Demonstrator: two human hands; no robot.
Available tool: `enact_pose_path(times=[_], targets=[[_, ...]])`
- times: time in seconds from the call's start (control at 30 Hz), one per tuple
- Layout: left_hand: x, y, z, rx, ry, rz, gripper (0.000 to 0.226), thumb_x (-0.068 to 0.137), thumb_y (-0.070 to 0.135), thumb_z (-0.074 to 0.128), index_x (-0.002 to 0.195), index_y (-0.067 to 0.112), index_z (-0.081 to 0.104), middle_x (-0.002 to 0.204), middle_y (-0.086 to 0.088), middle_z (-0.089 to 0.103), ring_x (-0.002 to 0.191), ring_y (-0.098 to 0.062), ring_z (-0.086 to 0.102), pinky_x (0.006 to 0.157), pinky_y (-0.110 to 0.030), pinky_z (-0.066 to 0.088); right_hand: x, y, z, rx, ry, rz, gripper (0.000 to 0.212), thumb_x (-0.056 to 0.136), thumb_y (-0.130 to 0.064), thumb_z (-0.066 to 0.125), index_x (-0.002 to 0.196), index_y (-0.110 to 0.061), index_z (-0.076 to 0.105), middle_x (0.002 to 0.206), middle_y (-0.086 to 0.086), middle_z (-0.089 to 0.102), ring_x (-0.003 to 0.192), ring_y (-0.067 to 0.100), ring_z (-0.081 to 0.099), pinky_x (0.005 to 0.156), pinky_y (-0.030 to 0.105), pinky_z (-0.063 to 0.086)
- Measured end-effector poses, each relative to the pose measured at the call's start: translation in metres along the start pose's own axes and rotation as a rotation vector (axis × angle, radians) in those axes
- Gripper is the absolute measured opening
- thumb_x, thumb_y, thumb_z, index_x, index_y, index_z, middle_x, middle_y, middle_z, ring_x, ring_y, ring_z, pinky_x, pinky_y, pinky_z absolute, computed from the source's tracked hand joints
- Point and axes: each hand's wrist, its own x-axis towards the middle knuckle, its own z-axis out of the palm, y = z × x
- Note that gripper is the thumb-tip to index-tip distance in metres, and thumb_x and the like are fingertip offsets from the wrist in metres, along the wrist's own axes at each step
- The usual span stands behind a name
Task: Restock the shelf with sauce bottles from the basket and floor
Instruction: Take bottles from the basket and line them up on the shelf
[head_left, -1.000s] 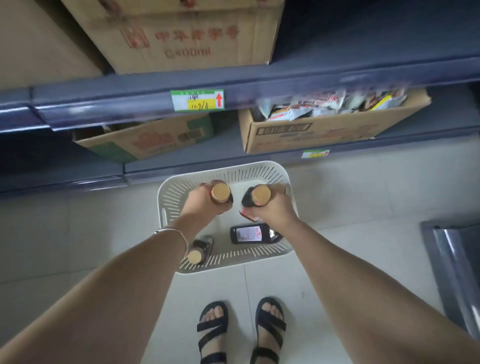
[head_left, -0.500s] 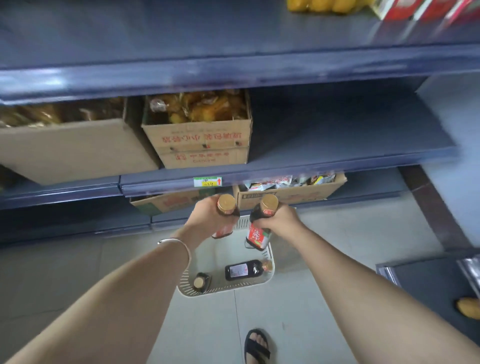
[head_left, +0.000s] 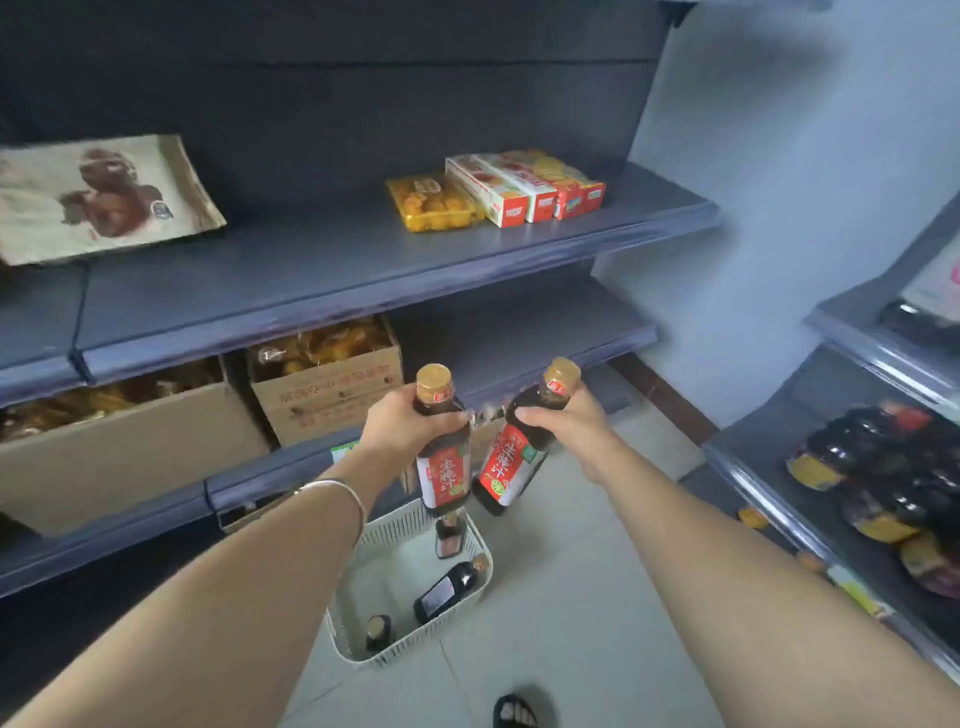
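Note:
My left hand (head_left: 402, 426) grips the neck of a dark sauce bottle (head_left: 443, 473) with a gold cap and red label, held upright. My right hand (head_left: 566, 423) grips a second, matching sauce bottle (head_left: 511, 467), tilted with its base toward the left. Both bottles hang in the air in front of the dark blue shelves, above the white slotted basket (head_left: 467, 530) on the floor. In the basket, one bottle (head_left: 449, 590) lies flat, another (head_left: 378, 631) stands at the near end and a third (head_left: 450, 535) stands at the far end.
The upper shelf (head_left: 322, 265) carries a yellow snack pack (head_left: 434, 202), red-and-white boxes (head_left: 524, 189) and a flat printed bag (head_left: 98, 197). Cardboard boxes (head_left: 327, 389) fill the shelf below. To the right, another rack (head_left: 878, 467) holds dark bottles. My sandalled foot (head_left: 514, 712) is on the tiled floor.
Both hands have lifted their bottles out of the basket and up to shelf height. The view has swung upward and to the right, bringing the upper shelf and the right rack into sight.

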Motion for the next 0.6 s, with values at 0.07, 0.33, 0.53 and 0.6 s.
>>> enact_pose_path(times=[0.07,0.33,0.53,0.6], targets=[[-0.021,0.028,0.005,-0.1,-0.014,0.076,0.035,0.075,0.037,0.073,0.099,0.014,0.062,0.097,-0.004,0.067,0.087,-0.022,0.064,0.081,-0.033,0.052,-0.029,-0.01,-0.022,0.09,0.091,-0.02,0.046,0.064,-0.038,0.079,0.102,-0.02,0.061,0.107,0.007,0.069,0.102,0.025,0.065,0.097,0.045,0.049],[-0.091,0.13,0.074,-0.136,-0.197,0.341,0.022,0.082,0.035,0.067,0.096,0.022,0.056,0.09,0.002,0.064,0.088,-0.022,0.062,0.086,-0.036,0.05,-0.122,-0.013,-0.143,0.308,0.429,-0.048,0.019,0.087,-0.043,0.06,0.098,-0.03,0.052,0.103,-0.001,0.062,0.093,0.016,0.061,0.091,0.041,0.05],[-0.149,0.192,0.172,0.004,-0.39,0.489,0.031,0.081,0.034,0.068,0.103,0.014,0.061,0.092,0.0,0.063,0.084,-0.019,0.061,0.082,-0.03,0.047,-0.196,0.039,-0.264,0.226,0.714,0.025,0.03,0.087,-0.04,0.064,0.104,-0.016,0.056,0.105,0.005,0.063,0.099,0.023,0.06,0.093,0.035,0.047],[-0.171,0.219,0.211,0.026,-0.462,0.544,0.03,0.08,0.035,0.069,0.101,0.015,0.062,0.091,0.0,0.063,0.086,-0.02,0.062,0.084,-0.033,0.049,-0.225,0.061,-0.309,0.168,0.793,0.057,0.031,0.085,-0.042,0.065,0.103,-0.017,0.059,0.1,0.003,0.063,0.097,0.021,0.058,0.09,0.033,0.045]])
